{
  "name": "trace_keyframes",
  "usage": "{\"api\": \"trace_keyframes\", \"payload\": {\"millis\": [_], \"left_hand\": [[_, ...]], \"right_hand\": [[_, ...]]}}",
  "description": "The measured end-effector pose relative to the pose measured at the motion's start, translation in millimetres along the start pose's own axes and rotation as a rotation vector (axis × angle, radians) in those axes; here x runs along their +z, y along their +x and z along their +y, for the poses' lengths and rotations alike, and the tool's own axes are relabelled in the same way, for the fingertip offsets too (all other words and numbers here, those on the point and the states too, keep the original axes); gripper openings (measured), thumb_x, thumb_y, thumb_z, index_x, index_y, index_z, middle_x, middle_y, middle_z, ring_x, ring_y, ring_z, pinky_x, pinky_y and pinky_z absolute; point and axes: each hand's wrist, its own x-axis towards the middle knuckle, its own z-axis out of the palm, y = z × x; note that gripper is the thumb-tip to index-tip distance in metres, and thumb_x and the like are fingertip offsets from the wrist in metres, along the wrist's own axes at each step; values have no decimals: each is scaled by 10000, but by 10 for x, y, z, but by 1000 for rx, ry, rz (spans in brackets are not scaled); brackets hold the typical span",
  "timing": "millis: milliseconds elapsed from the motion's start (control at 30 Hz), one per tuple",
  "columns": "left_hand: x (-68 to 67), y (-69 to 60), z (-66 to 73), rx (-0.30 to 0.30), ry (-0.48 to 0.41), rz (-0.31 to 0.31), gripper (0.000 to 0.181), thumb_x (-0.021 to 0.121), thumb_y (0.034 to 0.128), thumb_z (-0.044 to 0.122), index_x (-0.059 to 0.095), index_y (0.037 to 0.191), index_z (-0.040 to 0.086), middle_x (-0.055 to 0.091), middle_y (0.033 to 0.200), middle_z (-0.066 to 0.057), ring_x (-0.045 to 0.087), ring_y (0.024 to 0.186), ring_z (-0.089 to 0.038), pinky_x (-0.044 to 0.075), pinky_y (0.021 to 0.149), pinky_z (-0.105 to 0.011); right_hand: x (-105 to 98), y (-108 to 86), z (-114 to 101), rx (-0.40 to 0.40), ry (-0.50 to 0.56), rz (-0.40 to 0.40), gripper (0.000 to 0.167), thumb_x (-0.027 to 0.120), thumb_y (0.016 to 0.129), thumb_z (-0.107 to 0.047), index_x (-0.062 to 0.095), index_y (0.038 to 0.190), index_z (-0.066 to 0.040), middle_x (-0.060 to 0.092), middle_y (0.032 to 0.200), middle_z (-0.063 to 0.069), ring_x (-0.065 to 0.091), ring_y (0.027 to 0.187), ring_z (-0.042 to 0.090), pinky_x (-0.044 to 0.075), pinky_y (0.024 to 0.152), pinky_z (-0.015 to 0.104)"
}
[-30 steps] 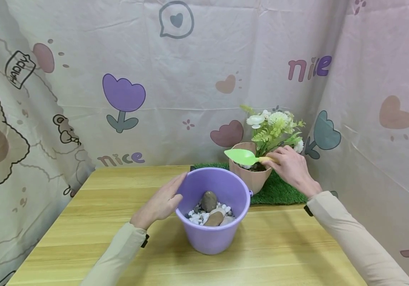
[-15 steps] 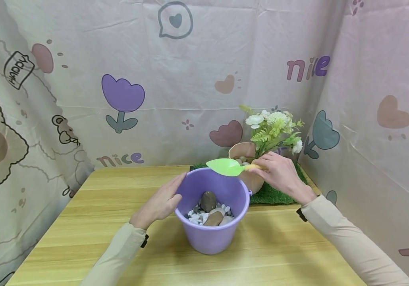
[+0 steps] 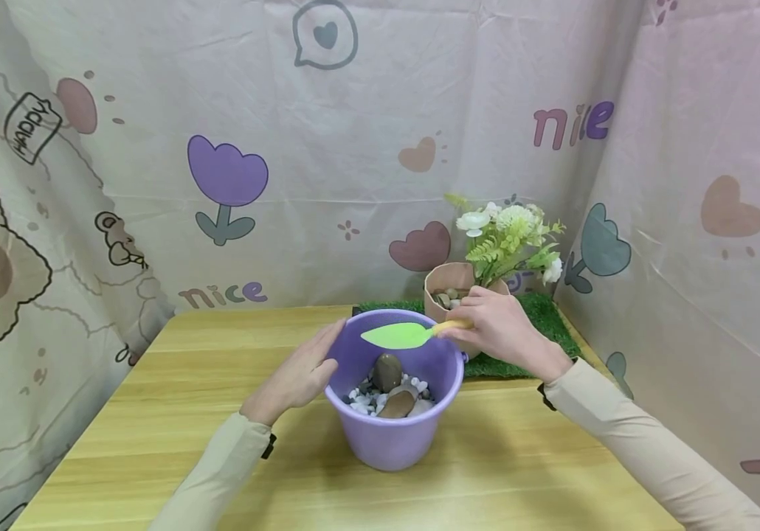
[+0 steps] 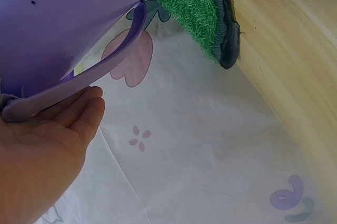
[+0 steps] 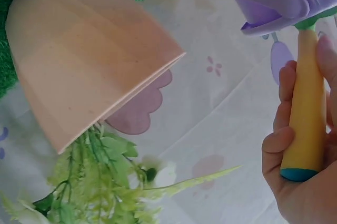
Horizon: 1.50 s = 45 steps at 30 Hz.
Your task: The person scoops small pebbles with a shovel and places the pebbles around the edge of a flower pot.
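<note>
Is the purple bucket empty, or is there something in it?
Not empty: the head view shows white pebbles and larger stones inside the purple bucket, well below its rim.

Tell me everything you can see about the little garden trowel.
The trowel has a light-green, leaf-shaped blade with a pointed tip and a yellow handle ending in a teal cap; it looks like plastic. The right hand grips the handle, holding the blade over the mouth of the purple bucket, above the stones inside. In the head view the tip points left. Whether the blade touches the bucket's rim, I can't tell.
</note>
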Motion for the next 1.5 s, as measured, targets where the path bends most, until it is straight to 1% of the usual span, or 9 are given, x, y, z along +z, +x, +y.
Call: {"api": "trace_keyframes", "payload": {"millis": [167, 267, 400, 600, 733, 933, 1167, 1333, 1500], "left_hand": [[0, 0, -6, 0, 7, -1, 684, 458, 920, 118, 222, 1558, 46, 295, 1594, -140, 290, 1464, -314, 252, 1189, -477], [3, -1, -8, -4, 6, -4, 683, 457, 922, 124, 222, 1559, 49, 290, 1597, -135, 286, 1466, -312, 252, 1189, -478], [4, 4, -3, -2, -1, 1, 681, 455, 922, 125, 226, 1559, 54, 293, 1596, -131, 291, 1464, -318, 255, 1187, -481], [4, 4, -1, 0, 2, 3, 685, 454, 918, 116, 224, 1559, 49, 296, 1594, -135, 300, 1458, -332, 260, 1185, -486], [1, 3, 1, -2, -4, 4, 686, 452, 919, 118, 218, 1560, 51, 293, 1596, -134, 298, 1459, -330, 258, 1184, -488], [2, 7, -7, 2, -1, 7, 684, 452, 919, 114, 220, 1559, 47, 294, 1595, -138, 296, 1460, -327, 257, 1185, -487], [6, 5, -5, 3, -6, 9, 681, 448, 920, 111, 222, 1560, 52, 296, 1595, -131, 301, 1459, -325, 258, 1184, -487], [7, 6, 1, -7, -8, 8, 681, 446, 922, 112, 220, 1562, 59, 288, 1600, -123, 284, 1468, -309, 248, 1189, -483], [2, 2, 0, -4, -7, 7, 677, 452, 927, 109, 218, 1560, 49, 283, 1601, -127, 278, 1470, -311, 240, 1192, -483]], "right_hand": [[1, 44, -55, 2, -24, -68, 343, 593, 828, -629, 710, 754, -315, 543, 681, -168, 416, 682, 68, 361, 513, 215], [-11, 69, -81, 4, -38, -111, 289, 661, 798, -591, 698, 736, -311, 512, 654, -161, 420, 686, 76, 367, 513, 223], [-37, 141, -101, 12, -71, -159, 235, 755, 754, -511, 712, 725, -282, 566, 637, -153, 447, 702, 105, 398, 511, 256], [-59, 271, -150, -14, -121, -214, 274, 747, 769, -506, 719, 660, -256, 608, 601, -120, 483, 737, 153, 430, 503, 305], [-74, 311, -195, 4, -153, -262, 311, 749, 772, -496, 683, 598, -247, 577, 547, -128, 489, 756, 165, 435, 480, 324], [-90, 346, -271, 23, -230, -271, 355, 803, 716, -469, 627, 527, -226, 582, 541, -84, 516, 749, 183, 448, 489, 335], [-55, 364, -385, -21, -315, -267, 327, 845, 635, -362, 571, 536, -214, 620, 586, -6, 517, 680, 216, 468, 501, 366], [-23, 366, -439, -71, -351, -280, 301, 810, 609, -282, 530, 520, -216, 584, 562, -5, 507, 657, 217, 466, 493, 361], [-23, 367, -482, -76, -369, -288, 290, 828, 576, -264, 546, 519, -224, 576, 545, -6, 495, 644, 218, 466, 488, 357]]}}
